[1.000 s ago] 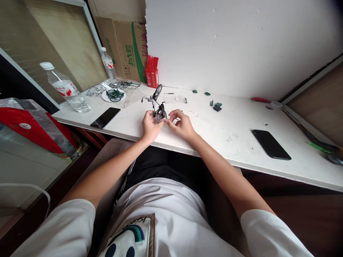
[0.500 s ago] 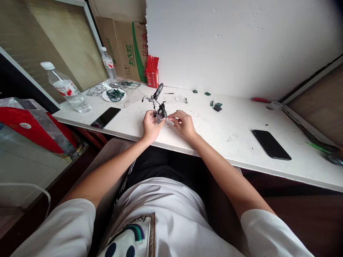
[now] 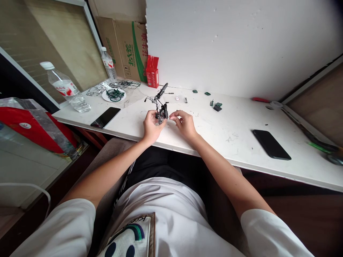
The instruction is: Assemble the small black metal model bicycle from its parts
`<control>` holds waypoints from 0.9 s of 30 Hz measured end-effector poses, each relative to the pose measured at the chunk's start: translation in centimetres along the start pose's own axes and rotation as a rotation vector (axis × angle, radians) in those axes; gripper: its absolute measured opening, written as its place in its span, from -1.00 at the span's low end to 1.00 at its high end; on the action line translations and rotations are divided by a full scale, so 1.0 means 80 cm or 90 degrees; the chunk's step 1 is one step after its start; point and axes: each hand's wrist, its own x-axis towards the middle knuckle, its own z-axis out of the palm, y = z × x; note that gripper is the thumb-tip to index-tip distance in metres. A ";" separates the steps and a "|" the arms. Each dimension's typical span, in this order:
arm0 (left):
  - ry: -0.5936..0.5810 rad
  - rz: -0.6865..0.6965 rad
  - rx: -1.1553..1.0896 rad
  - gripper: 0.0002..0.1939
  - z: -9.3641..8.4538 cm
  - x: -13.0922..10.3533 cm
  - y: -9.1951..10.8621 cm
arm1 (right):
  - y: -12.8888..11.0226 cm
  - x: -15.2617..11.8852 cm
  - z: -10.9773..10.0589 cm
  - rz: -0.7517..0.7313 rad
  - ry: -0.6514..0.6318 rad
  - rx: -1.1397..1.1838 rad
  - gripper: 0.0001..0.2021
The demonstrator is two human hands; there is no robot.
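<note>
Miniature bicycle has just swung over on my feed, leaning nearer the right hand's side while rising up out of the left hand's grip. That left hand wraps its lower end, thumb on the near side. Across from it, the right hand has edged slightly outward, thumb and forefinger brought together; whether they pinch something tiny, I can't tell from here. The front wheel, up beyond the left hand, now looks narrower, more edge-on. Lower, the rear wheel sits just beside the right fingertips, so I judge the turn gives them better access.
</note>
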 end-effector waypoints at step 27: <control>-0.021 0.015 0.028 -0.45 0.000 -0.007 0.010 | -0.006 -0.004 0.002 0.085 -0.067 -0.145 -0.30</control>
